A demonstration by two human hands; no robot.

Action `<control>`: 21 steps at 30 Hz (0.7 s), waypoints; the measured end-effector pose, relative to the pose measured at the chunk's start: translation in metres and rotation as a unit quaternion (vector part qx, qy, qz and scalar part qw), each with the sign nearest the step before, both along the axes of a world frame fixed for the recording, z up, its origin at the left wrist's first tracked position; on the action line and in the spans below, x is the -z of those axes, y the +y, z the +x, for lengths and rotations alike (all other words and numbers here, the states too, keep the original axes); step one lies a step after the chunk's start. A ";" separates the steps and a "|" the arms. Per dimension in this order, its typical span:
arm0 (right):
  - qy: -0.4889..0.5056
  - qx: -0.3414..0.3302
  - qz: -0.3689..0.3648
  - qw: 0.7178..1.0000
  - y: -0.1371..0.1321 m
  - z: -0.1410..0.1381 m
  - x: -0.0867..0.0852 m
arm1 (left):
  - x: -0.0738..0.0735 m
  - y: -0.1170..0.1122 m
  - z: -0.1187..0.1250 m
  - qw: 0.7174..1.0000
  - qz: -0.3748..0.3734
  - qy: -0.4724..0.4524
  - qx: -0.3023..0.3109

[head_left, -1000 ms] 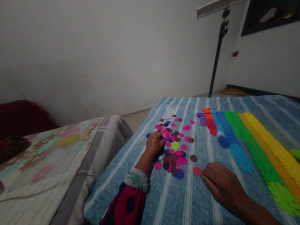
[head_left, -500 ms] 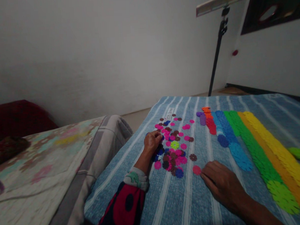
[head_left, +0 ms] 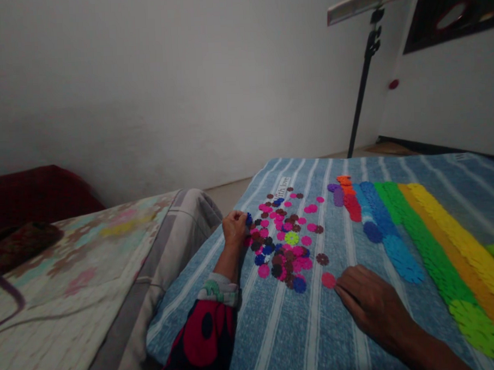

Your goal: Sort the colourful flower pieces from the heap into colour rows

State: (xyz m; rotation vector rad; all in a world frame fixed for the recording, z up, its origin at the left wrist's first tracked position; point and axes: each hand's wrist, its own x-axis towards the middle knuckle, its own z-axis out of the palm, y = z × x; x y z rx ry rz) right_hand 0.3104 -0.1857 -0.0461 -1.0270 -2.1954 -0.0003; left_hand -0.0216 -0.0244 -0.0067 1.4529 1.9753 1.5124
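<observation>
My left hand (head_left: 234, 227) pinches a dark blue notched disc (head_left: 249, 218) at the left edge of a loose pile of small notched plastic discs (head_left: 291, 256). Pink, brown, dark blue and black pieces are mixed in it, with a lime-green disc (head_left: 291, 238) near its middle. Curled on the striped cloth to the right of the pile is my right hand (head_left: 368, 294). A coral-pink disc (head_left: 328, 280) shows at its fingertips, and the fingers are closed at the disc's edge. The palm side of this hand is hidden.
Overlapping rows of discs lie to the right: red (head_left: 351, 205), blue (head_left: 374, 206), green (head_left: 429, 242), orange (head_left: 446, 242) and yellow (head_left: 457, 230). A blue striped cloth (head_left: 187, 313) covers the surface. Left stands a bed-like surface (head_left: 111, 267); behind, a black stand (head_left: 360, 98).
My left hand has moved left, away from the middle of the pile, and the dark blue disc now shows in its fingers. My right hand stays beside the coral-pink disc. The view has shifted slightly.
</observation>
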 end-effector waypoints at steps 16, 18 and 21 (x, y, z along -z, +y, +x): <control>0.007 -0.002 -0.006 1.000 -0.001 -0.001 0.001 | -0.008 0.000 -0.002 0.951 -0.226 0.203 -0.064; 0.007 -0.003 -0.008 1.000 -0.001 0.000 0.001 | -0.010 -0.001 -0.002 0.943 -0.244 0.219 -0.056; 0.011 -0.006 -0.005 1.000 -0.001 0.000 0.001 | -0.011 -0.002 -0.002 0.934 -0.262 0.242 -0.036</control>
